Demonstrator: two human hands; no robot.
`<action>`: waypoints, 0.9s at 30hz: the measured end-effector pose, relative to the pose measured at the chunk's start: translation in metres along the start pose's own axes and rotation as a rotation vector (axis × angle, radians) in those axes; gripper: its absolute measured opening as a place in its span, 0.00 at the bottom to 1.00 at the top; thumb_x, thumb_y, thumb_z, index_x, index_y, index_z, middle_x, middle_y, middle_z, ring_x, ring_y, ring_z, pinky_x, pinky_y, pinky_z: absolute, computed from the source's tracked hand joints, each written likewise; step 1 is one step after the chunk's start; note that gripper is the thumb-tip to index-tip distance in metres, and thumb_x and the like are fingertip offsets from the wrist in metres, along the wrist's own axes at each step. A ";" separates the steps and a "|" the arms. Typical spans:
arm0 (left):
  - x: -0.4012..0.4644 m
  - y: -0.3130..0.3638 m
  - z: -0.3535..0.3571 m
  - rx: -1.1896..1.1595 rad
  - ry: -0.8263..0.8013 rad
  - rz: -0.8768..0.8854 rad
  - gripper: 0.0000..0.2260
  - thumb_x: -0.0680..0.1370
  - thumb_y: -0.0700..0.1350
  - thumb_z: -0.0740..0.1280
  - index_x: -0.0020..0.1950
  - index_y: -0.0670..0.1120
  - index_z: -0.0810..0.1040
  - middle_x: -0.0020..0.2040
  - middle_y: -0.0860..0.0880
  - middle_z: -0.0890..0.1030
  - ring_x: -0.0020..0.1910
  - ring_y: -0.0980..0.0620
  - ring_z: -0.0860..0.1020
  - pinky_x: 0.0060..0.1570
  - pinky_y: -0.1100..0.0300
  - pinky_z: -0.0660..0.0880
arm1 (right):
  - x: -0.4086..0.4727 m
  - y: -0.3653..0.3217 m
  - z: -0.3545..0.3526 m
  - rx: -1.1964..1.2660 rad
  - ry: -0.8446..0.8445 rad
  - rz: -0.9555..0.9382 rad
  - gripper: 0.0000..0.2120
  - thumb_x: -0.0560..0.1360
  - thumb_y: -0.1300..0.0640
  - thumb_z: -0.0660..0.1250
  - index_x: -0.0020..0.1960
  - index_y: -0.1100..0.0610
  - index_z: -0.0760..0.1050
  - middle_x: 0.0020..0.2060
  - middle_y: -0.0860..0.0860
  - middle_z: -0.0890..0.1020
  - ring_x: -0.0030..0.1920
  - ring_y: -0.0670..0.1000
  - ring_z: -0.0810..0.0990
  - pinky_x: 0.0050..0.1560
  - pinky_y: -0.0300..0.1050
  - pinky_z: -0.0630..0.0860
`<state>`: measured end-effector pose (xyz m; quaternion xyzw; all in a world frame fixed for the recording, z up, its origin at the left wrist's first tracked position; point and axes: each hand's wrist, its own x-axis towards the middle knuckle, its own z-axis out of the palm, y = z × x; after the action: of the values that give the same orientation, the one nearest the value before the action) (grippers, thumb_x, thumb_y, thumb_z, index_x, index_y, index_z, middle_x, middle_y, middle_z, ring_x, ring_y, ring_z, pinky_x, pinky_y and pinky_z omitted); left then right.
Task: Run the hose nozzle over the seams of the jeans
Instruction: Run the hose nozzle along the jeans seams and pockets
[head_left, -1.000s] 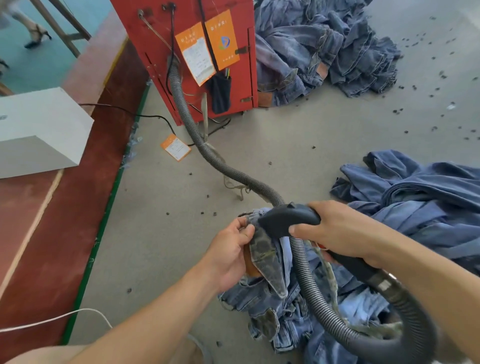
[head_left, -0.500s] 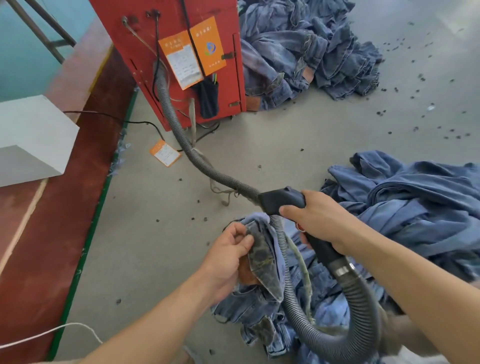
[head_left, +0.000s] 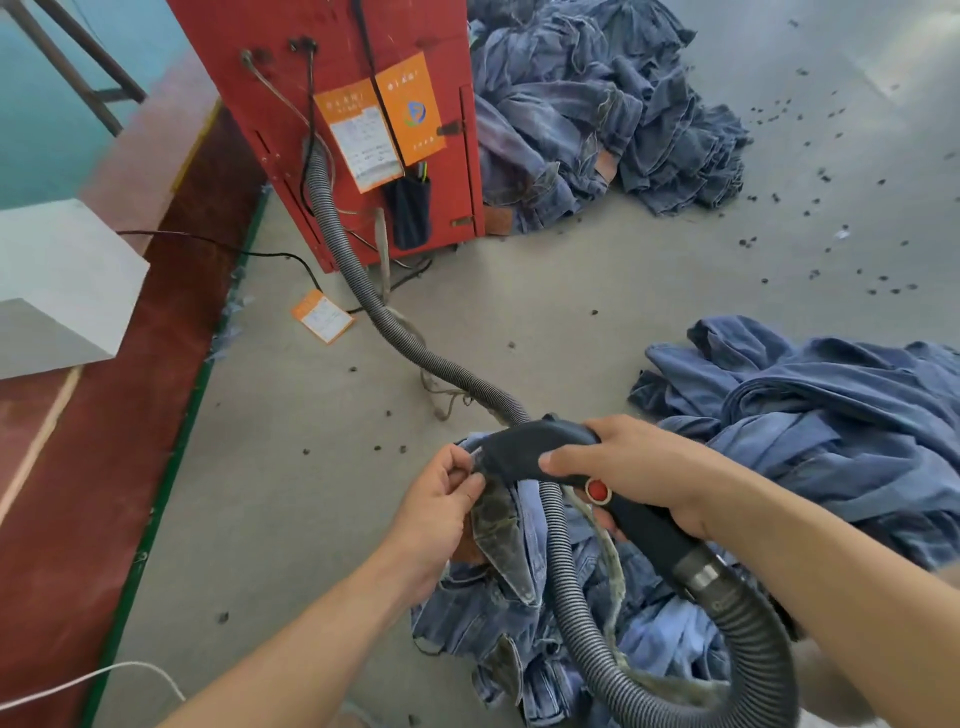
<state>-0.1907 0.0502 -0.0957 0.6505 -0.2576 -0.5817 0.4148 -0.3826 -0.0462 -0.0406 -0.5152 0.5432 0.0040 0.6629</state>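
Note:
My right hand (head_left: 639, 467) grips the black hose nozzle (head_left: 530, 452), which has a red button (head_left: 597, 490) on its handle. Its tip lies against a raised fold of the pale blue jeans (head_left: 498, 530). My left hand (head_left: 441, 499) pinches that fold right at the nozzle's tip. The rest of the jeans lies crumpled on the floor beneath my hands. A grey ribbed hose (head_left: 571, 597) loops down from the handle and back up, running across the floor to the red machine (head_left: 337, 104).
A heap of dark blue jeans (head_left: 831, 415) lies at the right, another pile (head_left: 597, 114) behind the red machine. A white box (head_left: 57, 280) sits on the red strip at left. An orange tag (head_left: 322, 316) and dark specks litter the grey floor.
The nozzle has slid left along the fold toward my left hand's fingertips. My right hand has turned it so the red button shows.

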 end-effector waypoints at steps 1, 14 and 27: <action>-0.001 -0.001 0.001 -0.003 -0.013 0.004 0.08 0.86 0.36 0.59 0.50 0.45 0.72 0.41 0.46 0.81 0.40 0.48 0.78 0.37 0.49 0.78 | 0.001 0.001 0.003 0.018 -0.010 0.008 0.18 0.76 0.47 0.74 0.57 0.58 0.78 0.29 0.54 0.77 0.26 0.53 0.77 0.31 0.45 0.78; -0.004 -0.009 0.002 0.023 -0.083 -0.014 0.09 0.86 0.37 0.58 0.48 0.47 0.72 0.41 0.48 0.81 0.39 0.50 0.78 0.37 0.50 0.78 | 0.011 0.003 0.005 0.154 0.107 -0.001 0.15 0.79 0.51 0.73 0.57 0.61 0.78 0.27 0.53 0.77 0.26 0.52 0.76 0.29 0.45 0.77; -0.002 -0.006 -0.014 -0.225 -0.121 -0.083 0.09 0.86 0.36 0.58 0.49 0.46 0.72 0.41 0.46 0.83 0.37 0.50 0.81 0.33 0.52 0.79 | 0.004 0.007 -0.007 -0.313 0.031 -0.221 0.07 0.77 0.48 0.73 0.51 0.49 0.79 0.28 0.52 0.80 0.25 0.52 0.78 0.27 0.46 0.78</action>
<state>-0.1783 0.0579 -0.1001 0.5738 -0.1882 -0.6618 0.4442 -0.3905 -0.0500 -0.0473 -0.6687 0.4861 0.0076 0.5626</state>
